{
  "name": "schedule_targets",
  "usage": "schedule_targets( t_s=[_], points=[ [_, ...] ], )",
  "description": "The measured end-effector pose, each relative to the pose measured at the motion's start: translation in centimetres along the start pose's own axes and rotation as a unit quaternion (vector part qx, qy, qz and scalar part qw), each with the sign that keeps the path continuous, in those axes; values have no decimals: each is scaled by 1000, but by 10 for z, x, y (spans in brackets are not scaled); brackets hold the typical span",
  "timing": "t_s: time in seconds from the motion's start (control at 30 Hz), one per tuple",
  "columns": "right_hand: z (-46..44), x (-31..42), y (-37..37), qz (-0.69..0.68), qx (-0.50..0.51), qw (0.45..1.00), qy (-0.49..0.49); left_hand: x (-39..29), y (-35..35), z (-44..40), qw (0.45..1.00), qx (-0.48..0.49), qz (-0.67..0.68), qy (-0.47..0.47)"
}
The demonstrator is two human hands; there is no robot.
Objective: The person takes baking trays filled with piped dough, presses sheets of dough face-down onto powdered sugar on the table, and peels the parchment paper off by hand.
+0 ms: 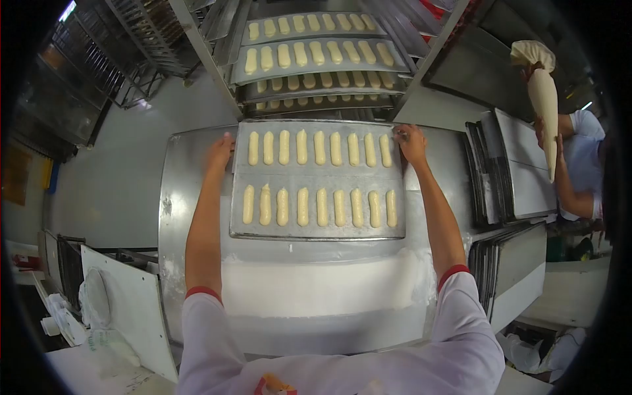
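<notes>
A metal tray (316, 176) with two rows of pale piped dough strips (318, 147) lies over the steel table (191, 158), its far edge close to the rack. My left hand (220, 151) is at the tray's far left corner, its fingers closed at the edge. At the far right corner, my right hand (411, 143) has its fingers curled on the rim. Beyond the tray, a rack (428, 66) holds several trays (316, 55) of similar dough strips on its levels.
Stacks of flat trays (520, 164) stand right of the table, where a co-worker's arms (567, 178) hold a large piping bag (543, 99). White powder (322, 286) covers the near tabletop. A white board (131, 303) leans at the lower left. More racks (141, 39) stand at the back left.
</notes>
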State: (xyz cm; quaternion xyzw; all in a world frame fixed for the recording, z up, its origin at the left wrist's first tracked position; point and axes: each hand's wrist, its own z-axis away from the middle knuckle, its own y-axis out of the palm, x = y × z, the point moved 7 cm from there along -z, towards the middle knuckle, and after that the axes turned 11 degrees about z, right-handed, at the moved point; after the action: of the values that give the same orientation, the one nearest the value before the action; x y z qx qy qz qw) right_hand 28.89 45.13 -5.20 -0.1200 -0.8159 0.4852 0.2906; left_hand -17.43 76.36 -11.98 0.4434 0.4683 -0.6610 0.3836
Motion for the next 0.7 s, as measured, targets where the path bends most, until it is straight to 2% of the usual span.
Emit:
schedule_targets(
  t_s=[0.03, 0.1, 0.17, 0.23, 0.3, 0.37, 0.4, 0.43, 0.5, 0.57, 0.63, 0.7],
  points=[
    [-3, 7, 7, 67, 19, 998, -5, 5, 8, -9, 997, 13, 66, -27],
    [-5, 2, 18, 62, 42, 997, 23, -8, 18, -14, 999, 6, 39, -17],
    [-6, 5, 17, 82, 10, 997, -2, -7, 24, -22, 1000, 0, 17, -9],
    [-6, 2, 20, 97, -5, 995, -8, -10, 21, -30, 991, -53, -17, 120],
    [-7, -3, 21, 109, -22, 994, -17, -14, 22, -23, 987, -63, -35, 143],
    [-11, -13, 25, -91, 26, 995, 30, -22, 21, -17, 981, -77, -54, 168],
    [-8, -15, 27, -230, 22, 971, 61, -23, 21, -15, 980, -92, -48, 171],
    [-5, -12, 27, -232, 25, 971, 59, -25, 20, -13, 978, -108, -41, 174],
    [0, -37, 46, -353, 76, 915, 179, -24, 22, -18, 985, -82, -1, 152],
    [-4, -47, 55, -364, 64, 910, 187, -23, 25, -32, 988, -55, 44, 134],
    [-1, -49, 59, -392, 100, 887, 221, -13, 29, -48, 995, -20, -20, 100],
    [0, -43, 44, -396, 95, 886, 222, -21, 27, -43, 996, -20, 6, 88]
  ],
)
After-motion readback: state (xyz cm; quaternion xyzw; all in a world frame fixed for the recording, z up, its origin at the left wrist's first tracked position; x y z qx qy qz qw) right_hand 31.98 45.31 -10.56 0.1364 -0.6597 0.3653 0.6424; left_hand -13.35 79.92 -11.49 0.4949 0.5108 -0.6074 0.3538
